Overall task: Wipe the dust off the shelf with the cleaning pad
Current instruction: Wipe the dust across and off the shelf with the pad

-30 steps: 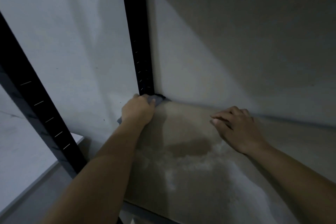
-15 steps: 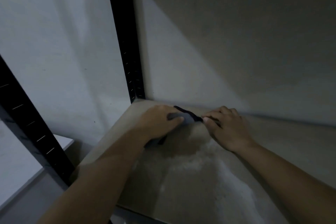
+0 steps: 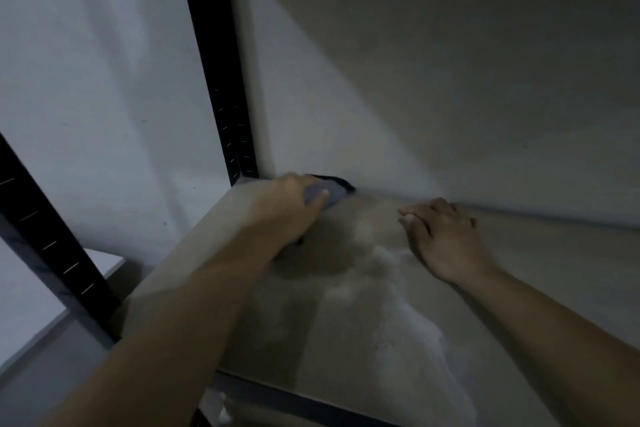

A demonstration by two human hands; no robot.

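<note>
Left hand (image 3: 287, 208) holds the cleaning pad (image 3: 329, 194) pressed flat on the shelf (image 3: 519, 288), at the far-left corner just beside the black upright (image 3: 221, 87). Right hand (image 3: 446, 239) rests on the board, fingers loosely curled, holding nothing, near the far wall (image 3: 415, 62).

Risks, as a judgement: pale dust (image 3: 408, 329) lies in a band mid-board toward the near edge; a sideways stroke likely spreads it or pushes it off the near edge instead of lifting it. The right hand sits at the band's far end, so it can smear dust or block the stroke. The corner by the upright may trap residue.

Surface: bare beige board, matte. Room: dim, plain pale walls, a second black upright (image 3: 45, 236) near left, a lighter ledge (image 3: 52, 291) below it.
</note>
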